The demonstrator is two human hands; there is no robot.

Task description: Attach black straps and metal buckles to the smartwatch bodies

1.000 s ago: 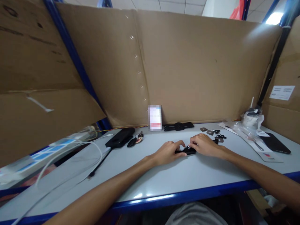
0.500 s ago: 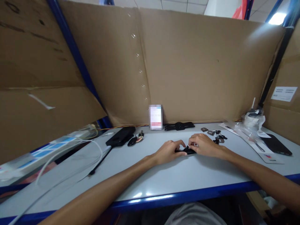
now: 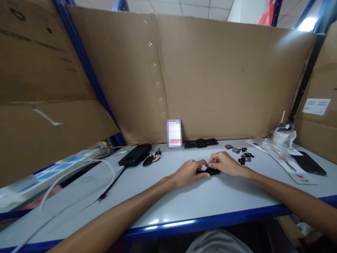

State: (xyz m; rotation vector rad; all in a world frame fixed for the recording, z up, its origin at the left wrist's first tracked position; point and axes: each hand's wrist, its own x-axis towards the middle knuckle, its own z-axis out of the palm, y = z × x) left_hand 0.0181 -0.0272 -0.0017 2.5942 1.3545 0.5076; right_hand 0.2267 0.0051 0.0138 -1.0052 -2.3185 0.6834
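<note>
My left hand and my right hand meet at the middle of the grey bench. Both pinch a small flat black part that lies on the bench between them, fingers curled onto it. Most of the part is hidden under my fingers. Several small black and brown pieces lie just right of my right hand.
A black strap and a small blurred card sit by the cardboard back wall. At left are a black case, a key fob and white cables. At right are plastic bags and a dark phone.
My right hand has shifted slightly left, its fingers closer to my left hand over the black part. The camera moved a little.
</note>
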